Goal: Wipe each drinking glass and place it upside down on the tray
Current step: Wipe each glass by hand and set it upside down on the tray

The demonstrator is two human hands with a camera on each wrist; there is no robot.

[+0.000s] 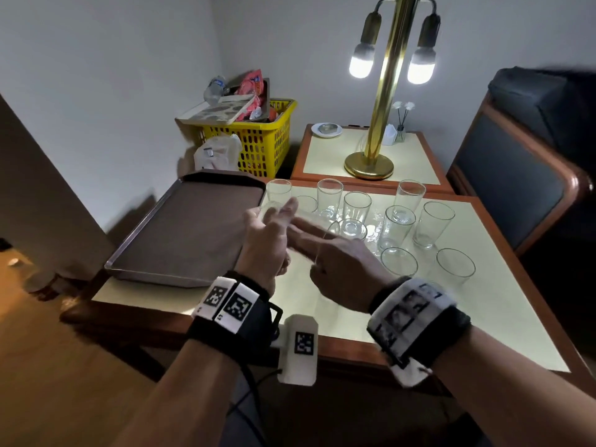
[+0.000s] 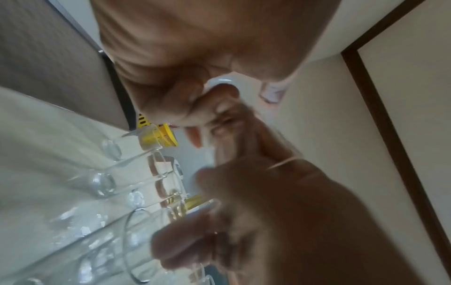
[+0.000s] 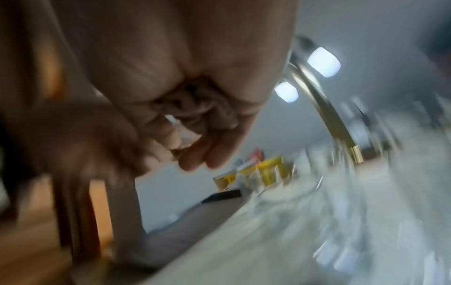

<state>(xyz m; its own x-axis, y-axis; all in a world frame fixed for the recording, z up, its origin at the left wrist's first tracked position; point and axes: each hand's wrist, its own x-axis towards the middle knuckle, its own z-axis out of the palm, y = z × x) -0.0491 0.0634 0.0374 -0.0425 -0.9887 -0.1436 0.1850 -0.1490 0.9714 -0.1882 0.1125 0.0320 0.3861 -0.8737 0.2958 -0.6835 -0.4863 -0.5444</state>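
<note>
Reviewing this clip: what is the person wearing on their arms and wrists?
Both forearms are bare, with no sleeves. The left wrist carries a black strap under a white band printed with square black-and-white markers. A white block with another marker hangs below it, and a black cable runs down from there. The right wrist has a matching black strap and white marker band, blurred here. I see no gloves.

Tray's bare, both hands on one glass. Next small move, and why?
Probably carry the held glass left over the tray, turn it rim-down and set it there. The left hand has a grip on it, lying sideways, with the right hand against it; no cloth shows. The tray holds no glass yet, and the other glasses stand upright on the table.
</note>
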